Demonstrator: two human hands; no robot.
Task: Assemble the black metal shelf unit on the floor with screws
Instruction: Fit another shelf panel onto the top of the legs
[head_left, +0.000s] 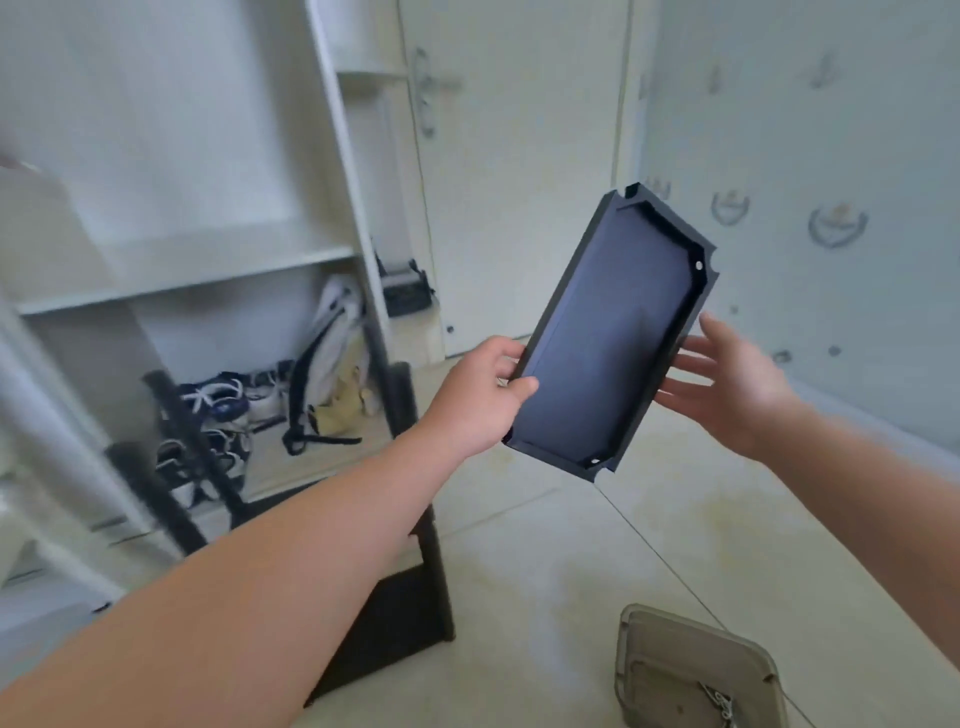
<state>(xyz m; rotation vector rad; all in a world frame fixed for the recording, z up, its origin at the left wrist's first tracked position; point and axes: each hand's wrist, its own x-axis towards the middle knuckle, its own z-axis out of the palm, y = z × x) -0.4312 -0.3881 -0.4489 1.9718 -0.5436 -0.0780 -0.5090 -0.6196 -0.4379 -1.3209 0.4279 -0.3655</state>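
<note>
Mid-frame, the left hand (480, 397) grips a black tray (613, 338) by its edge; the right hand (727, 384), fingers spread apart, touches its right side.

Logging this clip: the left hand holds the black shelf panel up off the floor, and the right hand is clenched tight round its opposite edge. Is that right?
Not quite. The head view shows the right hand open, fingers straight and spread beside the edge of the black shelf panel, not clenched round it. The left hand does hold the panel up off the floor.
</note>
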